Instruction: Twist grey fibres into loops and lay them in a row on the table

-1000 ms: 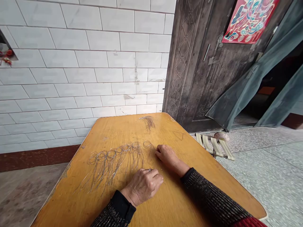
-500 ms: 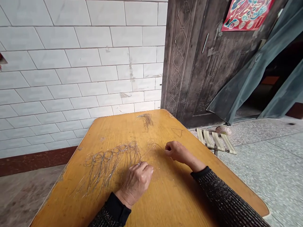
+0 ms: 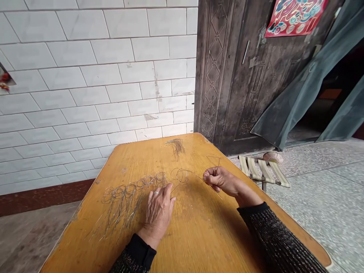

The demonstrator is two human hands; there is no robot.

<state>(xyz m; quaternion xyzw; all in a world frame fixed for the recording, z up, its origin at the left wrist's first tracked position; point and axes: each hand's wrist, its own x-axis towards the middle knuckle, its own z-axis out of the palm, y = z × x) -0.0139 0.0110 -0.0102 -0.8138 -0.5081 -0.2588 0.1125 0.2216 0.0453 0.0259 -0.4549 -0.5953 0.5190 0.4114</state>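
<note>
My right hand (image 3: 223,180) is pinched on a thin wire (image 3: 196,174) above the right side of the wooden table (image 3: 193,235). The wire curls into loose loops left of that hand, and one end runs down toward my left fingertips. Palm down and with a ring on one finger, my left hand (image 3: 159,210) lies with its fingers stretched out at the right end of a row of looped wires (image 3: 131,188). Whether its fingertips touch the held wire I cannot tell. Several looped wires in that row overlap, their straight tails pointing toward me.
A bundle of thin wires (image 3: 176,146) lies at the table's far end. One bent wire (image 3: 214,157) rests near the right edge. Beyond stand a white tiled wall (image 3: 119,91) and a dark carved door (image 3: 227,94). A strap-topped folding stool (image 3: 263,169) is at the right.
My right hand has turned and shifted slightly right, drawing the wire with it, and the loops have widened. My left hand has moved a little left and forward, its fingers straightening.
</note>
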